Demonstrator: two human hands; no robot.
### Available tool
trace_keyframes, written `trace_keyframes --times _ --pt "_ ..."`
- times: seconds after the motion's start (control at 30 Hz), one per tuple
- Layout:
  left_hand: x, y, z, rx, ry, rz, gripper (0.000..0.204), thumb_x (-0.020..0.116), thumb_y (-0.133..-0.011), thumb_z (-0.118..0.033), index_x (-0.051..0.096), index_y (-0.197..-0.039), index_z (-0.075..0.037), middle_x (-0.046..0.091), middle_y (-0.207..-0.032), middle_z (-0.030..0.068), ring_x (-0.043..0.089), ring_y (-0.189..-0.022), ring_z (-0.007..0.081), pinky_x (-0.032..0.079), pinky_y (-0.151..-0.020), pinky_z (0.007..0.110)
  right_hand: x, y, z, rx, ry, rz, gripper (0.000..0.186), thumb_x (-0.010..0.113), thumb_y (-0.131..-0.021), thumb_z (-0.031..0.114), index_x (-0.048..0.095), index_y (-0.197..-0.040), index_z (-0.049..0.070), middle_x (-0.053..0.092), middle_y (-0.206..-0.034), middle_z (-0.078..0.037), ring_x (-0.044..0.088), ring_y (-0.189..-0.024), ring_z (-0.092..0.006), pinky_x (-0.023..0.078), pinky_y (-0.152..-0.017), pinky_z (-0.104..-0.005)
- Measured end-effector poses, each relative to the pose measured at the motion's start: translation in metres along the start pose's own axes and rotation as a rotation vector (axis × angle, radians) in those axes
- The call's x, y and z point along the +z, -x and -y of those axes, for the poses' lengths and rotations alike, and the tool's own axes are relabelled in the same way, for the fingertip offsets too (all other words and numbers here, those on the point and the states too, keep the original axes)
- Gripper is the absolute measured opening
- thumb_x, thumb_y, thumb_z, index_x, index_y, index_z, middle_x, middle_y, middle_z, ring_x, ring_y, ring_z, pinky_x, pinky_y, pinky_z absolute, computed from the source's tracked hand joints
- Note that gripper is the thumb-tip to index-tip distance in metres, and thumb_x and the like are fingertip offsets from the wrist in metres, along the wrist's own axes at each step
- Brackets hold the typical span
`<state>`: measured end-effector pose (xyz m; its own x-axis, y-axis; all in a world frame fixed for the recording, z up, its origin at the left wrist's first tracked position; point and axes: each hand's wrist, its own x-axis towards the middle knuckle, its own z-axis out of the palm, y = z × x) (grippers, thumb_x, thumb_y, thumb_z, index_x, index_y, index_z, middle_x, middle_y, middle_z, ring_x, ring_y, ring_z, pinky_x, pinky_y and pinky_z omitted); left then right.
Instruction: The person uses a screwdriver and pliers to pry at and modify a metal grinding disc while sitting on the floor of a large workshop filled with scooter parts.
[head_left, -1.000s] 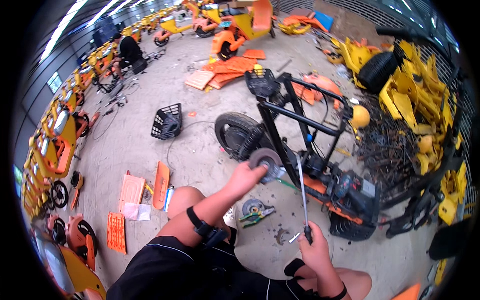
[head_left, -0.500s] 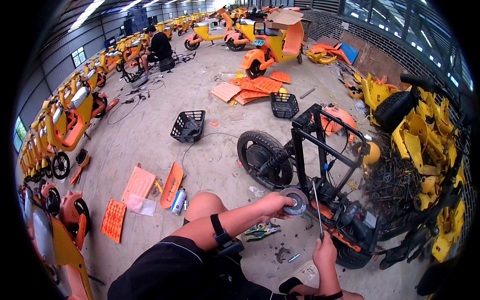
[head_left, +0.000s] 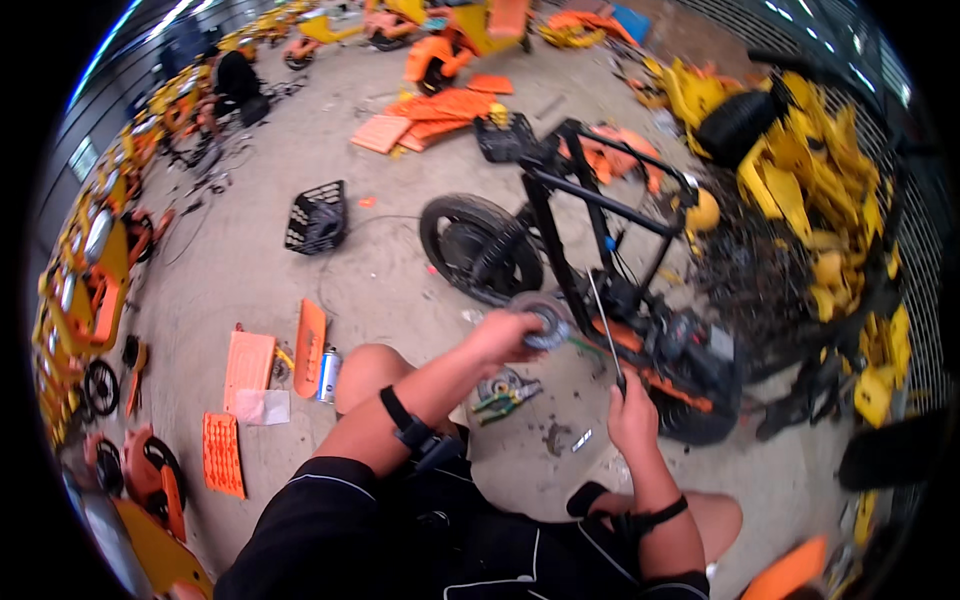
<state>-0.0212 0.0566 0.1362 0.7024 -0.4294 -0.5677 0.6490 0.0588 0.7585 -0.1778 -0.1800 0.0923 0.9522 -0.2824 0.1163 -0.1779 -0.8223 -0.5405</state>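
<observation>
My left hand [head_left: 502, 336] is closed round a grey ring-shaped disc [head_left: 542, 320], held in front of the rear wheel [head_left: 478, 250] of a stripped black scooter frame [head_left: 600, 210]. In my right hand [head_left: 632, 420] is the handle of a long screwdriver [head_left: 608, 330], its thin shaft angled up into the frame near the motor and battery area [head_left: 680, 355]. On the floor below lie a round metal part with green-and-yellow pliers [head_left: 500, 400], a curved dark piece [head_left: 556, 440] and a small metal cylinder [head_left: 583, 440].
Yellow body panels [head_left: 800, 180] and dark metal parts [head_left: 750, 280] are piled right. Orange panels [head_left: 250, 365], a spray can [head_left: 328, 375] and a black basket [head_left: 315, 215] lie left. Scooters [head_left: 90, 300] line the left wall; a person in black [head_left: 237, 85] is at the back left.
The head view lifted to show more background, then dropped again. My right hand with the screwdriver has moved up toward the frame. My left hand still holds the disc.
</observation>
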Motion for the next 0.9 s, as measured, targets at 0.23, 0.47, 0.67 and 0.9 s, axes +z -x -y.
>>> trace_keyframes --times 0.23,0.47,0.67,0.9 --pt "0.001 0.004 -0.002 0.006 0.026 0.008 0.03 0.062 -0.094 -0.019 0.062 -0.116 0.001 0.072 -0.096 0.0116 0.07 -0.079 0.0215 0.056 -0.073 0.033 -0.015 0.01 0.019 -0.154 -0.163 0.01 0.03 0.063 -0.096 0.025 0.058 -0.12 0.008 0.068 -0.099 -0.017 0.067 -0.088 -0.0396 0.053 -0.074 -0.0461" --pt "0.0 0.007 -0.017 0.308 -0.04 -0.073 0.029 0.061 -0.096 -0.019 0.06 -0.116 0.003 0.071 -0.098 0.0121 0.071 -0.077 0.0209 0.057 -0.07 0.033 -0.04 0.013 0.018 -0.217 -0.086 0.034 0.027 0.065 -0.094 0.024 0.06 -0.115 0.008 0.068 -0.097 -0.015 0.066 -0.087 -0.0382 0.052 -0.074 -0.0457" --pt "-0.003 0.015 -0.029 0.377 -0.11 -0.124 0.027 0.06 -0.098 -0.02 0.062 -0.114 0.001 0.072 -0.096 0.0099 0.07 -0.075 0.019 0.055 -0.067 0.032 -0.044 0.015 0.008 -0.206 -0.024 0.007 0.026 0.065 -0.094 0.024 0.061 -0.113 0.008 0.069 -0.095 -0.014 0.067 -0.085 -0.0376 0.052 -0.072 -0.046" --pt "0.002 0.017 -0.024 0.43 -0.151 -0.116 0.026 0.061 -0.1 -0.023 0.065 -0.109 0.001 0.072 -0.089 0.0086 0.069 -0.074 0.0177 0.053 -0.065 0.031 -0.045 0.018 0.011 -0.213 -0.023 -0.019 0.025 0.065 -0.094 0.024 0.061 -0.112 0.008 0.069 -0.094 -0.014 0.067 -0.084 -0.0371 0.053 -0.069 -0.0457"
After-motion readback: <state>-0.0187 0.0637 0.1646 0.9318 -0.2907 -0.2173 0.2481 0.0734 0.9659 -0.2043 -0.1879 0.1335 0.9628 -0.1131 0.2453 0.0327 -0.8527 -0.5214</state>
